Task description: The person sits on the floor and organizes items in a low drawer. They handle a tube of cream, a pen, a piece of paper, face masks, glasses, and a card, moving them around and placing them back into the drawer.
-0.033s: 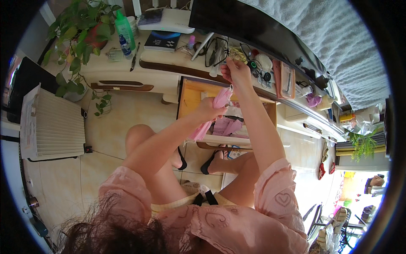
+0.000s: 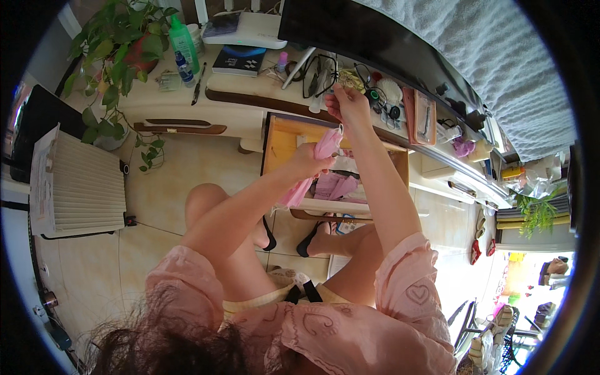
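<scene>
My left hand is closed around a folded pink bundle. The bundle slants over the open drawer, with a white loop at its upper end and thin white strands at its lower end. My right hand is raised just beyond it, near the cabinet's front edge. Its thumb and fingers are pinched together; anything between them is too small to make out. Below both hands the pulled-out drawer holds more folded pink pieces and some white and dark items, partly hidden by my hands and right forearm.
On the cabinet top lie black-framed glasses, a dark box, a green bottle and a pink tray. A black screen stands behind. A leafy plant hangs at the left, above a ribbed white appliance.
</scene>
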The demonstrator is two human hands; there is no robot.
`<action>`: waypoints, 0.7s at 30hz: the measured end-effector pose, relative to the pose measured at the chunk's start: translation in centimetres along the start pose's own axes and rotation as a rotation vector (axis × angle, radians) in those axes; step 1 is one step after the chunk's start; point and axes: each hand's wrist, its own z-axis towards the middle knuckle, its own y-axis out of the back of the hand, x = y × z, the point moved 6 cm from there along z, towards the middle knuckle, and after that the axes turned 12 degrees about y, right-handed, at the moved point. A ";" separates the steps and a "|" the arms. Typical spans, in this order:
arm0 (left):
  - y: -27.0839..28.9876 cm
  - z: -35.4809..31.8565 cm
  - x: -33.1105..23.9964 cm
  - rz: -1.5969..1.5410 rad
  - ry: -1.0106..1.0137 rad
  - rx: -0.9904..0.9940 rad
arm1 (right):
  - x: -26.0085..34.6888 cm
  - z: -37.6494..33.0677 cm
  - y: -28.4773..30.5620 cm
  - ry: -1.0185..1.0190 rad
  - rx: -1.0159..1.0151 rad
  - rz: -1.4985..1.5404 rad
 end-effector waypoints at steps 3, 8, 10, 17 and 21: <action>0.1 0.5 0.3 -0.006 -0.013 0.004 | -0.5 0.1 0.2 0.015 -0.004 0.050; 0.2 0.6 -0.3 -0.002 -0.010 -0.038 | -0.6 -1.0 0.9 0.091 0.005 0.038; 0.3 0.3 -0.6 -0.055 0.002 -0.061 | 0.0 -1.2 1.5 0.135 0.019 0.009; -0.3 0.1 -0.8 0.000 0.065 -0.014 | 1.3 -3.0 5.1 0.417 0.048 -0.386; -0.6 0.6 -0.6 0.043 0.049 -0.015 | 2.6 -5.4 6.4 0.398 0.061 -0.427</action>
